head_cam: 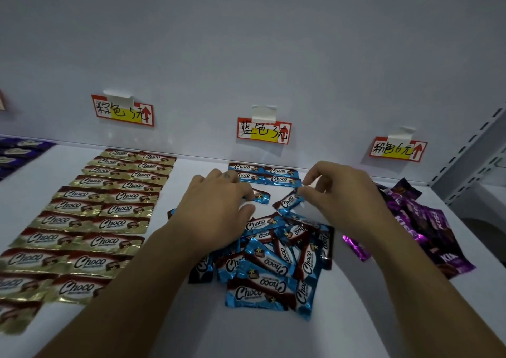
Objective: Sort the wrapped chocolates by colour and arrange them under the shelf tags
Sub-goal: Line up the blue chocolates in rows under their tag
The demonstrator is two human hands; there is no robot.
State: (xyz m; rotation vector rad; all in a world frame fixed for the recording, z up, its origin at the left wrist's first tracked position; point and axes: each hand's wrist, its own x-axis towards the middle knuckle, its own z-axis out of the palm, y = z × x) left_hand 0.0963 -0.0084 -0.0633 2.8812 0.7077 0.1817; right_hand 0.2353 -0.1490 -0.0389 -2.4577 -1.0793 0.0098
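Back panel [246, 42]: plain white, rising from the shelf's back edge.
Shelf [273, 338]: white and flat, and it carries all the wrapped chocolates.
Gold chocolates [90, 220]: laid flat in two neat columns on the left part of the shelf, running from the back edge to the front edge.
Blue pile [273, 270]: loose overlapping blue wrappers in the middle of the shelf, towards the front edge, between the two forearms.
Purple chocolates [427, 229]: an untidy heap near the right edge.
Left hand [219, 207]: over the back of the blue pile, fingers bent down onto the left end of one blue chocolate [261, 195]. Whether it grasps that wrapper or only presses it cannot be told.
Right hand [342, 193]: thumb and forefinger pinch the end of a tilted blue chocolate [287, 201], just behind the pile.
Blue row [279, 175]: four blue chocolates set two by two at the back edge, under the middle tag.
Dark purple wrappers [16, 152]: at the far left edge, partly out of view.
Left tag [123, 111]: taped to the panel above the gold columns.
Middle tag [264, 131]: taped above the blue row.
Right tag [398, 149]: taped above the purple heap.
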